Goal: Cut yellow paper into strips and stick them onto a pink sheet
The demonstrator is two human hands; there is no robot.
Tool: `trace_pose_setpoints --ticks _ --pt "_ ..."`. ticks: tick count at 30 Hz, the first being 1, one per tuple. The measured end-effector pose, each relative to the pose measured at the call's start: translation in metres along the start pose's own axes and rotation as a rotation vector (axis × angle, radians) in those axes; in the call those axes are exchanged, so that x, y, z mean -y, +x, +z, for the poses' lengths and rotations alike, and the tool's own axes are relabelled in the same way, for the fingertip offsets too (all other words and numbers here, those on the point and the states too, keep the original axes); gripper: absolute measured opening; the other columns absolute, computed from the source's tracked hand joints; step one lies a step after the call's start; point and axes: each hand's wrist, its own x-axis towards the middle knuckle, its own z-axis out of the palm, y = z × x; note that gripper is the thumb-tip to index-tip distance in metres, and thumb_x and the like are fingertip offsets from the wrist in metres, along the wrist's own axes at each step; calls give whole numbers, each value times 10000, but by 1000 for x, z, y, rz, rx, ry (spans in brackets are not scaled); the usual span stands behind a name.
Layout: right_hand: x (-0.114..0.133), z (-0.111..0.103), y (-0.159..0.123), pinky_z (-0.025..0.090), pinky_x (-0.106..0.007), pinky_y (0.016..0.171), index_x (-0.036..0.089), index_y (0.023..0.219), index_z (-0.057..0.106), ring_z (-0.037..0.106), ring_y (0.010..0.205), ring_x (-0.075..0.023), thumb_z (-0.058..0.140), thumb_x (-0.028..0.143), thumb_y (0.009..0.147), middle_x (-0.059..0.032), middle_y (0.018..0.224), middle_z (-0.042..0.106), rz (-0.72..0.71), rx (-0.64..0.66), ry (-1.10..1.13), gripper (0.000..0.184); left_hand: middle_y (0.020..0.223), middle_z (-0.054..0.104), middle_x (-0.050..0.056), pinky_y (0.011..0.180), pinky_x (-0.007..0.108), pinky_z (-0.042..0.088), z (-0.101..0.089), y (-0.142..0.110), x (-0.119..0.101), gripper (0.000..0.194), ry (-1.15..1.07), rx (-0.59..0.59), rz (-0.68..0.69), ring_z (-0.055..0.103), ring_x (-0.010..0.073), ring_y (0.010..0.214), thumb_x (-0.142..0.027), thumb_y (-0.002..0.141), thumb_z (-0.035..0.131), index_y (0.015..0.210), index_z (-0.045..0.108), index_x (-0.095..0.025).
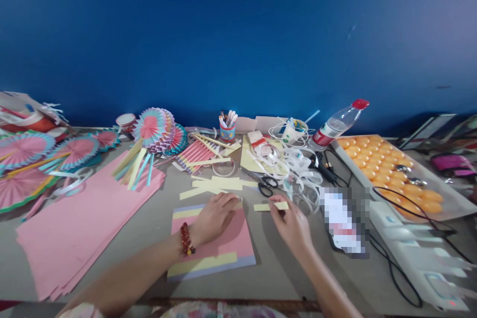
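My left hand (pixel 218 216), with a dark red bead bracelet (pixel 187 238) at the wrist, lies over the upper part of a pink sheet of paper (pixel 223 241). Its fingers rest flat near the sheet's top right edge. Yellow and lilac bands run along the top and bottom edges of this sheet. Between the thumb and fingers of my right hand (pixel 292 226) is a short yellow paper strip (pixel 263 207), held just right of the sheet. Several loose yellow paper strips (pixel 223 183) lie crossed beyond my left hand. Black-handled scissors (pixel 267 186) lie just past my right hand.
Stacked pink paper (pixel 74 223) and folded paper fans (pixel 152 126) occupy the left. Tangled white ribbon (pixel 303 176), a plastic bottle (pixel 335 126), a phone (pixel 343 223), a tray of orange balls (pixel 383 169) and a power strip (pixel 410 248) are on the right. A pen cup (pixel 227 132) stands behind.
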Motion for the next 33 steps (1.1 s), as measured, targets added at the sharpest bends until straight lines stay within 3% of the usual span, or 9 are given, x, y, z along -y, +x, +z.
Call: trace_pose_setpoints --ticks 3,8,13,17,20,23,26,29,33 --pt "-1 -7 -8 446 -284 590 225 922 643 634 643 -203 463 445 937 -42 783 715 95 41 156 284 1258 570 96 989 418 467 -2 0 0 341 -22 -12 -1 537 234 1128 -130 975 426 1303 496 -195" --pt "8 -8 -16 464 -274 612 208 882 649 631 637 -197 494 492 931 -22 692 683 135 109 366 327 1292 560 101 981 427 464 -2 -2 -3 350 29 18 22 538 246 1140 -123 943 460 1281 506 -199" --pt "13 -12 -18 467 -269 621 204 853 656 628 641 -197 513 480 919 -25 700 685 121 122 407 318 1352 554 116 1027 427 420 -5 0 -7 356 93 78 72 516 251 1227 -168 957 488 1313 485 -177" --pt "13 -15 -24 462 -255 604 206 864 668 641 666 -193 518 452 923 -21 721 697 123 131 419 294 1428 514 108 1128 469 309 -16 0 -13 361 124 124 113 462 243 1314 -191 987 479 1347 471 -181" --pt "13 -16 -30 470 -257 624 211 869 672 652 686 -194 518 424 928 -14 733 701 121 153 420 269 1468 474 121 1163 526 234 -22 -11 -21 400 133 156 151 404 278 1361 -272 987 503 1377 471 -188" --pt "14 -18 -34 496 -273 703 218 921 683 686 762 -207 532 412 923 -24 824 734 116 189 439 246 1500 446 108 1187 504 205 -19 -28 -25 525 138 209 210 377 275 1383 -362 974 539 1457 405 -207" --pt "15 -18 -35 510 -294 781 232 1038 697 709 859 -221 555 397 914 -40 958 758 117 265 464 251 1528 417 89 1206 486 168 -14 -37 -23 533 164 251 224 351 253 1414 -325 985 526 1485 373 -217" --pt "19 -19 -36 511 -302 812 239 1065 706 711 894 -227 571 369 908 -41 990 762 108 323 510 244 1526 422 84 1199 485 190 -20 -34 -22 490 50 230 176 345 251 1421 -321 1003 496 1472 385 -234" --pt "33 -21 -36 505 -288 810 233 962 715 704 889 -220 569 342 922 -31 954 761 61 327 546 186 1371 563 106 1068 361 404 -35 -25 -33 473 -364 115 14 518 237 1253 -452 976 528 1379 475 -209"
